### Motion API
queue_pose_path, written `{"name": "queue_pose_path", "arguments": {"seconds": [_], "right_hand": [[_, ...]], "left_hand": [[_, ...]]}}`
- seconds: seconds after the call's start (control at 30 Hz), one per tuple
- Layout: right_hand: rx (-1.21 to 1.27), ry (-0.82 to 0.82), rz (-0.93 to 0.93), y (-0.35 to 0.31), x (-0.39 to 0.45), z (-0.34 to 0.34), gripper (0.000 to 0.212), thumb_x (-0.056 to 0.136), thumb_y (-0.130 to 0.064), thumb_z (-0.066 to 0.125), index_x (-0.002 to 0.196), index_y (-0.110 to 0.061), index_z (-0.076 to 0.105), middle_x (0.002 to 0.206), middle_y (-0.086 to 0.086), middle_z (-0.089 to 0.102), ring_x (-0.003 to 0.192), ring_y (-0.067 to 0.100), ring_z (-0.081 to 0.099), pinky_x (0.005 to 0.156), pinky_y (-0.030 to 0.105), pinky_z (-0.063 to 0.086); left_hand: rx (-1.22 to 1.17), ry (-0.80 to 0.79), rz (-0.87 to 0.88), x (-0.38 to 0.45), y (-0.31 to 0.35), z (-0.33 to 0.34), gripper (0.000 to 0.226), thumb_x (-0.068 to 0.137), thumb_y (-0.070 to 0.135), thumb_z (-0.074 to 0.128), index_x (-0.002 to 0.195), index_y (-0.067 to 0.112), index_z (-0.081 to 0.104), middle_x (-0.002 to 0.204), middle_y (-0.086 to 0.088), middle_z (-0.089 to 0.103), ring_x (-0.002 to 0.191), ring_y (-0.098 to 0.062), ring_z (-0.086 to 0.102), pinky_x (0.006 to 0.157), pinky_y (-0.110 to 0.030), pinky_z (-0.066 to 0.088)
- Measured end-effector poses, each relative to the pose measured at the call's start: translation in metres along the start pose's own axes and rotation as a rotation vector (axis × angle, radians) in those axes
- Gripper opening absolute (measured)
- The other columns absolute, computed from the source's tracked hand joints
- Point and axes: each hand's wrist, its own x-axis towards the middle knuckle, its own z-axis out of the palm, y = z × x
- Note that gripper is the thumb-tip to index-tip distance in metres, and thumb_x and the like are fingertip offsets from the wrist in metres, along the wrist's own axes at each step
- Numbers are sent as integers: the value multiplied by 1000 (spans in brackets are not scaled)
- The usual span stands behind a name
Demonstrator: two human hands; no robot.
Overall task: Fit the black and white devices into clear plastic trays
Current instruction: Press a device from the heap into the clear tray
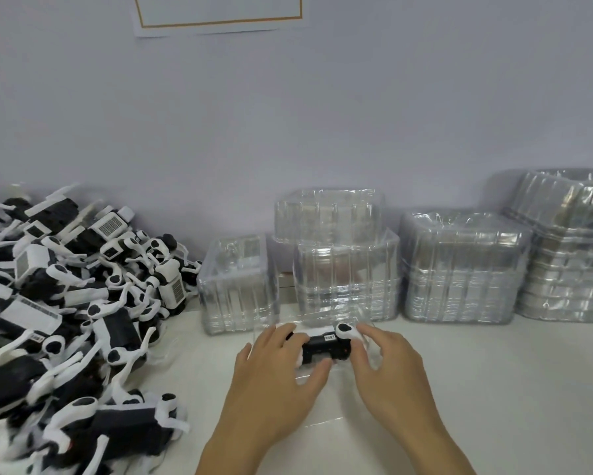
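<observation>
One black and white device (326,346) lies in a clear plastic tray (317,406) on the white table in front of me. My left hand (278,382) grips the device's left end, thumb on its near side. My right hand (387,368) touches its right end by the white arm with a black pad, fingers spread. The tray's edges are faint and hard to trace.
A big heap of black and white devices (65,320) covers the table's left side. Stacks of clear trays (343,265) stand along the wall from the middle to the right (459,269). A framed sheet (219,12) hangs on the wall.
</observation>
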Motion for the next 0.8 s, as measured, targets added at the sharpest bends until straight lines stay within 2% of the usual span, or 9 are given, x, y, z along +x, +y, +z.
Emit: {"name": "queue_pose_path", "arguments": {"seconds": [0.1,0.2,0.27,0.37,0.43,0.53,0.67,0.8], "right_hand": [[-9,-10,-15,-1,3,1,26,96,-35,56,121,-39,62,106,-12,55,111,13,53,87,27,41],[-16,-26,-16,-2,5,0,18,96,-34,56,111,-43,58,101,-12,55,101,12,54,80,27,40],[-17,-37,-20,-3,5,0,16,96,-34,55,104,-47,52,100,-11,54,99,12,53,78,27,39],[-10,-49,-14,-4,5,0,17,96,-33,54,104,-47,49,101,-11,53,98,11,52,79,27,39],[-9,-49,-14,-4,6,0,17,96,-33,54,103,-47,49,100,-11,53,98,11,52,78,27,40],[-10,-58,-13,-4,6,0,17,96,-32,53,102,-47,48,101,-11,53,100,12,51,80,27,40],[-12,-62,-10,-3,8,0,18,95,-30,53,102,-46,50,102,-12,54,100,11,52,77,25,39],[-9,-56,-20,-4,9,0,19,95,-29,54,100,-47,51,99,-13,54,91,3,51,68,17,36]], "left_hand": [[5,-14,-9,2,-2,0,53,93,68,37,140,42,43,148,24,30,142,-2,20,116,-35,21],[-23,-66,-40,8,-3,1,57,91,69,41,140,40,47,155,21,26,146,-3,13,116,-37,21],[-31,-84,-42,11,-4,1,64,85,77,42,136,41,51,162,17,14,150,-5,0,118,-40,17],[-45,-146,-63,13,-6,-1,83,63,94,43,130,47,50,163,23,-5,151,-13,-19,121,-45,9],[-50,-185,-80,15,-7,-3,88,52,97,49,127,50,49,164,22,-2,152,-16,-19,122,-45,11],[-57,-164,-67,19,-8,-5,81,47,94,57,115,48,54,163,23,10,153,-16,-10,121,-44,17],[-53,-133,-37,22,-7,-3,75,46,95,50,105,48,50,162,22,13,153,-16,-6,122,-42,11],[7,-145,-13,22,-5,-2,75,45,97,46,100,47,42,164,14,12,154,-19,-9,124,-44,8]]}}
